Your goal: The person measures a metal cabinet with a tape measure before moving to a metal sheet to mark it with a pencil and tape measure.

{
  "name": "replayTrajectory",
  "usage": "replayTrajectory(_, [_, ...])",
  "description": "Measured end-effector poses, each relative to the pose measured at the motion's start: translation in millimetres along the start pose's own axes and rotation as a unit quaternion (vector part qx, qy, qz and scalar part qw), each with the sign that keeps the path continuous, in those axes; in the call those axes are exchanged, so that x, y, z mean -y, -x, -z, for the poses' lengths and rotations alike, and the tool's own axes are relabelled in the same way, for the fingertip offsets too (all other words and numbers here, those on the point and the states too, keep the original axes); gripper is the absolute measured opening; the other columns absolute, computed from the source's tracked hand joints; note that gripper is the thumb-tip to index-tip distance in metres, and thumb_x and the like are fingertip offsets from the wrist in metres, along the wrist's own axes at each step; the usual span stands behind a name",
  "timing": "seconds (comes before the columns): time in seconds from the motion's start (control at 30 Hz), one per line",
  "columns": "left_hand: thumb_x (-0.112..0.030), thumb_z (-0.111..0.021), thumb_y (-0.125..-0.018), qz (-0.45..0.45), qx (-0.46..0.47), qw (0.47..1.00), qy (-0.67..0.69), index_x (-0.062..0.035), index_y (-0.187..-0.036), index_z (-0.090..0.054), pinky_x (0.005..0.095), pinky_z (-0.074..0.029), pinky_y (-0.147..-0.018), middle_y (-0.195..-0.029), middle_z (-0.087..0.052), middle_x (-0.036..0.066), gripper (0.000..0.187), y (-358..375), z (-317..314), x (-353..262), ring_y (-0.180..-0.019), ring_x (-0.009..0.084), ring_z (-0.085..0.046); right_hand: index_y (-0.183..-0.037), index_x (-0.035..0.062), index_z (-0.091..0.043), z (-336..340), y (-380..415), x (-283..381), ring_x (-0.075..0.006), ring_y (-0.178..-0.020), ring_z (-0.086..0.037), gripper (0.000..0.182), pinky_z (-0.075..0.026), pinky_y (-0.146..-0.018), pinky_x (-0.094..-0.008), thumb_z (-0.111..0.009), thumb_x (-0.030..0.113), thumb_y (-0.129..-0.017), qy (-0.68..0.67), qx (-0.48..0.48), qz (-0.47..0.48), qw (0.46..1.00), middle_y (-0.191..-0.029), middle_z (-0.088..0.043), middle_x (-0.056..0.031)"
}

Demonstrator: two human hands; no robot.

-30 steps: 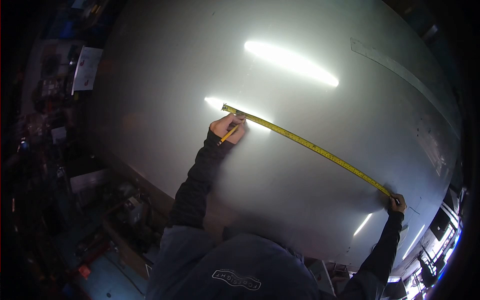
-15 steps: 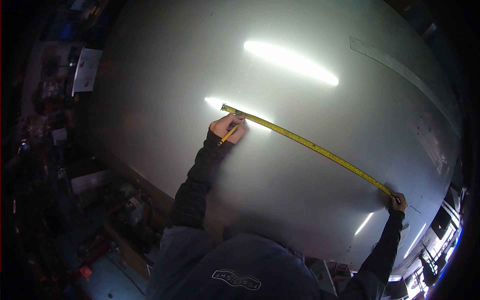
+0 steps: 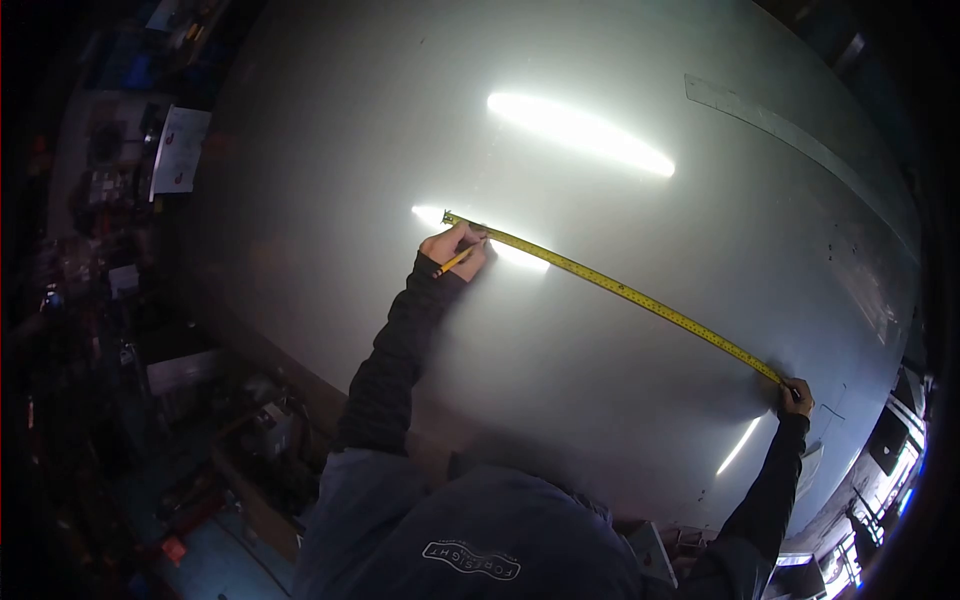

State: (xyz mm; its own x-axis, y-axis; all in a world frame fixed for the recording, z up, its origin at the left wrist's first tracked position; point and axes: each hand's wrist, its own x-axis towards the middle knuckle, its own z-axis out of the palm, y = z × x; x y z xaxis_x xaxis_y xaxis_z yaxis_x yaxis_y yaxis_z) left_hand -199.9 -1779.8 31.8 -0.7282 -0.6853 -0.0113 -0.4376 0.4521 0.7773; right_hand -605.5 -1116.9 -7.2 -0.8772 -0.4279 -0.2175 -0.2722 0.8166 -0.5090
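A yellow tape measure lies stretched slantwise over a large grey metal sheet. Its end hook is at the upper left, just past my left hand. That hand is closed around a yellow pencil, its fingers close against the blade near the hook. The pencil's tip is hidden by the fingers. At the lower right, my right hand grips the other end of the tape; fingers cover most of what is there. Thin dark lines are marked on the sheet beside the right hand.
A long metal ruler lies on the sheet's far right side. Bright lamp reflections streak the surface. To the left are dim shelves, a white printed paper and a cluttered box below the sheet's edge.
The view has shifted slightly. Both hands keep their holds, and the tape stays stretched in nearly the same place. The pencil's angle is slightly flatter.
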Motion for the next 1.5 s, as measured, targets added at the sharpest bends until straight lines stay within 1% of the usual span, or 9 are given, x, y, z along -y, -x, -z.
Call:
replayTrajectory(0.4, [-0.004, -0.064, -0.078, 0.030, 0.085, 0.994, -0.060, -0.0007, -0.081, -0.058, 0.0275, -0.053, -0.071, -0.089, -0.071, 0.013, 0.008, -5.7, 14.4, -8.8, -0.084, 0.0197, -0.069, -0.089, 0.0027, -0.067, -4.0, 0.1, 6.6, -0.0160, -0.083, -0.064, 0.013, -0.052, -0.077, -0.0299, -0.069, 0.003, -0.076, -0.028, -0.016, 0.037, 0.999, -0.087, -0.065, -0.0055])
replayTrajectory(0.53, [-0.004, -0.065, -0.082, 0.138, 0.129, 0.971, 0.145, -0.0019, -0.081, -0.056, 0.0273, -0.054, -0.069, -0.090, -0.070, 0.012, 0.009, -3.9, 26.3, 7.9, -0.084, 0.0159, -0.067, -0.088, 0.0041, -0.066, 1.5, 0.4, 22.5, -0.0190, -0.085, -0.064, 0.011, -0.053, -0.078, -0.0327, -0.068, 0.006, -0.077, 0.004, -0.009, 0.018, 1.000, -0.087, -0.064, -0.0070])
replayTrajectory(0.6, [-0.007, -0.065, -0.085, 0.067, -0.036, 0.944, 0.322, -0.0013, -0.084, -0.056, 0.0289, -0.055, -0.070, -0.089, -0.069, 0.013, 0.012, 21.6, 25.9, 29.0, -0.085, 0.0166, -0.067, -0.088, 0.0042, -0.066, -1.5, 2.3, 20.4, -0.0200, -0.083, -0.065, 0.012, -0.052, -0.077, -0.0326, -0.068, 0.008, -0.077, -0.006, -0.007, 0.062, 0.998, -0.088, -0.065, -0.0080])
replayTrajectory(0.67, [-0.009, -0.064, -0.088, 0.134, -0.135, 0.944, 0.271, -0.0021, -0.086, -0.055, 0.0299, -0.056, -0.070, -0.090, -0.069, 0.012, 0.011, 65.4, 48.8, 28.9, -0.085, 0.0180, -0.067, -0.089, 0.0041, -0.065, -5.1, 6.7, 9.0, -0.0217, -0.082, -0.065, 0.012, -0.052, -0.077, -0.0326, -0.068, 0.008, -0.078, 0.002, -0.023, 0.079, 0.997, -0.089, -0.065, -0.0087])
replayTrajectory(0.87, [-0.013, -0.061, -0.090, 0.264, -0.275, 0.901, 0.206, -0.0041, -0.099, -0.060, 0.0268, -0.054, -0.060, -0.090, -0.068, 0.007, 0.012, 203.0, 99.9, 57.4, -0.080, 0.0156, -0.067, -0.096, 0.0040, -0.059, -21.0, 17.4, 17.5, -0.0341, -0.092, -0.059, 0.015, -0.047, -0.082, -0.0414, -0.061, 0.013, -0.084, 0.153, -0.090, 0.185, 0.967, -0.094, -0.062, -0.0141])
replayTrajectory(0.97, [-0.016, -0.057, -0.093, 0.257, -0.316, 0.889, 0.208, -0.0042, -0.101, -0.060, 0.0267, -0.054, -0.058, -0.092, -0.067, 0.007, 0.014, 226.2, 128.9, 75.6, -0.080, 0.0160, -0.067, -0.100, 0.0040, -0.056, -52.4, 47.9, 17.8, -0.0389, -0.096, -0.056, 0.016, -0.044, -0.083, -0.0456, -0.054, 0.014, -0.089, 0.143, -0.110, 0.126, 0.975, -0.098, -0.061, -0.0170])
replayTrajectory(1.13, [-0.024, -0.055, -0.095, 0.217, -0.274, 0.913, 0.209, -0.0034, -0.101, -0.061, 0.0252, -0.052, -0.059, -0.091, -0.067, 0.006, 0.022, 188.2, 164.1, 103.2, -0.080, 0.0151, -0.067, -0.105, 0.0043, -0.056, -127.8, 185.4, 86.3, -0.0424, -0.097, -0.059, 0.019, -0.047, -0.082, -0.0469, -0.050, 0.017, -0.093, 0.089, -0.086, 0.028, 0.992, -0.099, -0.062, -0.0233])
replayTrajectory(1.27, [-0.025, -0.057, -0.094, 0.117, -0.153, 0.956, 0.221, -0.0030, -0.103, -0.062, 0.0251, -0.051, -0.061, -0.088, -0.068, 0.006, 0.024, 149.8, 154.2, 100.8, -0.079, 0.0141, -0.066, -0.097, 0.0054, -0.058, -196.3, 333.8, 217.2, -0.0069, -0.050, -0.047, 0.015, -0.038, -0.042, -0.0245, -0.049, 0.017, -0.096, -0.321, -0.007, -0.211, 0.923, -0.069, -0.056, -0.0001])
replayTrajectory(1.5, [-0.014, -0.064, -0.088, -0.039, 0.088, 0.981, 0.170, -0.0029, -0.096, -0.065, 0.0223, -0.050, -0.064, -0.081, -0.067, 0.004, 0.013, 187.6, 129.9, 95.9, -0.073, 0.0078, -0.062, -0.095, 0.0021, -0.060, -355.3, 507.9, 357.8, -0.0099, -0.058, -0.052, 0.015, -0.043, -0.054, -0.0253, -0.049, 0.012, -0.096, -0.467, 0.020, -0.217, 0.857, -0.068, -0.055, -0.0017])
